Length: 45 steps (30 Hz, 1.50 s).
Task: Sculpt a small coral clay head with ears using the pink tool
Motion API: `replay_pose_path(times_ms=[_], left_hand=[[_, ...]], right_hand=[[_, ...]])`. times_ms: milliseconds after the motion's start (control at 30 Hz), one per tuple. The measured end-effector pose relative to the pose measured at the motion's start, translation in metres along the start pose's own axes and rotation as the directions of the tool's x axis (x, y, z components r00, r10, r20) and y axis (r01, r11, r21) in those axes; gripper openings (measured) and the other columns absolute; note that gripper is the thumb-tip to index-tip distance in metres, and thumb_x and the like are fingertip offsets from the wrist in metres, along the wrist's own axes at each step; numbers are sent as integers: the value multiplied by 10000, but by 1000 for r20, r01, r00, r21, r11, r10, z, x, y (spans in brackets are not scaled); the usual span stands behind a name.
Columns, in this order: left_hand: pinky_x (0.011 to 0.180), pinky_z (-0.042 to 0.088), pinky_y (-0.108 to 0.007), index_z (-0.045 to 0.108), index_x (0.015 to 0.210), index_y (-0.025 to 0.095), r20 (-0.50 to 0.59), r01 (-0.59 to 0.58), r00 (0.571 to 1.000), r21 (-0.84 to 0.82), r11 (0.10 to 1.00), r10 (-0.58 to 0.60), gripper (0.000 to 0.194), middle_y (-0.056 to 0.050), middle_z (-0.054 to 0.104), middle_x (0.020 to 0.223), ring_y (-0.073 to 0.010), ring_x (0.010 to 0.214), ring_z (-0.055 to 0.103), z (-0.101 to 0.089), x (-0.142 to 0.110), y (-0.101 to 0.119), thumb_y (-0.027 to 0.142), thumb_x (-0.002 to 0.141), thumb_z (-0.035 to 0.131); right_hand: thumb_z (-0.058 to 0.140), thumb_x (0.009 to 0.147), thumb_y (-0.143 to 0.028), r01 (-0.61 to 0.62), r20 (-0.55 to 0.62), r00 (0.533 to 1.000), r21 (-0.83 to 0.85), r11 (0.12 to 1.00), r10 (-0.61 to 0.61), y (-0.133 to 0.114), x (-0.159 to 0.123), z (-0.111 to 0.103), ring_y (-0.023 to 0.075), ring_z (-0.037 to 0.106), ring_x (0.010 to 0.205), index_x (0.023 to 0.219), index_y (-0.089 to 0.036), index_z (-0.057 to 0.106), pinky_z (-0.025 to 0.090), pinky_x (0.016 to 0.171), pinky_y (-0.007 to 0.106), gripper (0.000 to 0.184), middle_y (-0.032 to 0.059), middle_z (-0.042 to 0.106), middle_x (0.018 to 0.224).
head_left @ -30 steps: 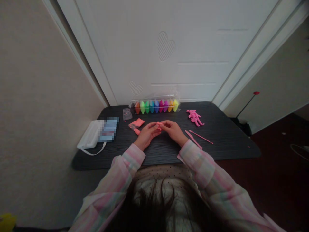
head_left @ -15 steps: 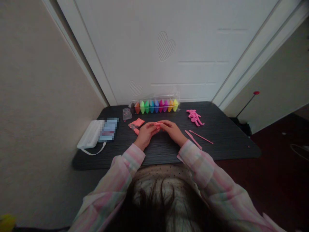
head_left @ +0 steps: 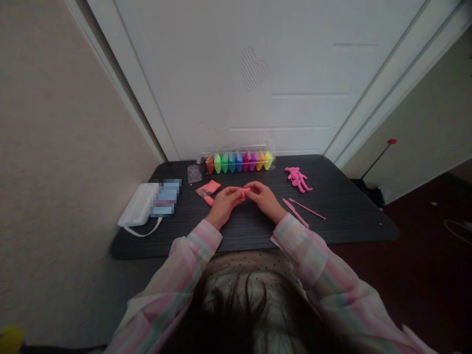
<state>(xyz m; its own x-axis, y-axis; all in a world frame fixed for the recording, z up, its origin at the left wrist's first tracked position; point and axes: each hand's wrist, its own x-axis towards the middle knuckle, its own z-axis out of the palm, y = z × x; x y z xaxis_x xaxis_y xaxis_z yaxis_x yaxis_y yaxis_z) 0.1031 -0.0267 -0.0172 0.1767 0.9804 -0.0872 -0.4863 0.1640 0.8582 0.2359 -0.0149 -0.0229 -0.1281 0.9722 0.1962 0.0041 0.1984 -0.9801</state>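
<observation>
Between my fingertips is a small piece of coral-pink modelling clay (head_left: 244, 192), partly hidden by the fingers. My left hand (head_left: 223, 204) pinches it from the left. From the right, my right hand (head_left: 263, 197) closes thumb and fingers on the same piece. An opened coral clay packet (head_left: 208, 188) lies just beyond my left hand, with a coral lump (head_left: 209, 200) partly behind that hand. Right of my right hand lie a pink clay knife (head_left: 295, 212) and a thin pink modelling stick (head_left: 308, 209). A pink figure (head_left: 298, 179) rests farther back.
A clear pack of clay in several colours (head_left: 239, 162) stands along the back of the dark table (head_left: 354, 206), against a white door (head_left: 221, 73). A small clear container (head_left: 194, 173) is beside it. At left are a white power bank (head_left: 139, 204) with a strap and a blurred phone-like item (head_left: 165, 198).
My right fingers have shifted slightly on the coral clay, so a bit more of it shows between the hands. The things on the table stay in place.
</observation>
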Motion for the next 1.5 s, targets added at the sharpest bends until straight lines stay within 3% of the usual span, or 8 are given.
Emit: replay_pose_path(times_ms=[367,600,833,1033,1233,1500], left_hand=[[655,449,-237,539,659,107,-82,-29,996,41,999,32,130,-18,627,641,-80,590,574,-1,4,-3,124,589,647],[592,443,-217,531,648,107,-98,-35,994,38,999,39,118,2,600,580,-73,531,560,-2,5,-5,110,588,633],[616,451,-221,532,671,118,-98,-31,995,2,1000,31,111,10,597,607,-68,544,560,-2,4,-4,87,599,611],[748,449,-265,583,728,105,-89,-16,996,-26,1000,14,108,-45,643,758,-111,715,595,-2,4,-3,88,622,577],[794,435,-312,623,722,108,-47,-1,999,-30,1000,0,127,-54,650,754,-137,758,598,-1,4,-3,119,671,506],[827,413,-294,646,732,114,12,33,999,-11,999,-33,111,-52,651,797,-124,781,584,1,2,-3,166,638,620]], right_hand=[[638,566,-197,-42,-38,998,143,989,48,-6,0,1,103,525,635,680,-172,591,393,649,244,126,-36,586,661],[628,580,-186,-81,-41,994,309,947,99,-6,1,-1,69,484,524,685,-183,576,369,543,216,118,-48,568,597],[620,600,-214,-114,1,992,417,902,126,-13,0,-4,75,526,591,705,-199,562,402,593,223,122,-39,582,644],[638,600,-228,-113,42,994,358,927,104,-10,-2,-2,72,530,593,725,-190,577,410,622,227,144,-35,602,654],[643,599,-265,-78,35,997,228,971,72,-5,0,-1,106,559,665,743,-187,581,420,683,264,176,-23,619,703],[655,591,-263,8,-8,1000,-17,1000,-8,-5,0,-2,103,487,631,769,-190,592,385,648,253,203,-35,548,662]])
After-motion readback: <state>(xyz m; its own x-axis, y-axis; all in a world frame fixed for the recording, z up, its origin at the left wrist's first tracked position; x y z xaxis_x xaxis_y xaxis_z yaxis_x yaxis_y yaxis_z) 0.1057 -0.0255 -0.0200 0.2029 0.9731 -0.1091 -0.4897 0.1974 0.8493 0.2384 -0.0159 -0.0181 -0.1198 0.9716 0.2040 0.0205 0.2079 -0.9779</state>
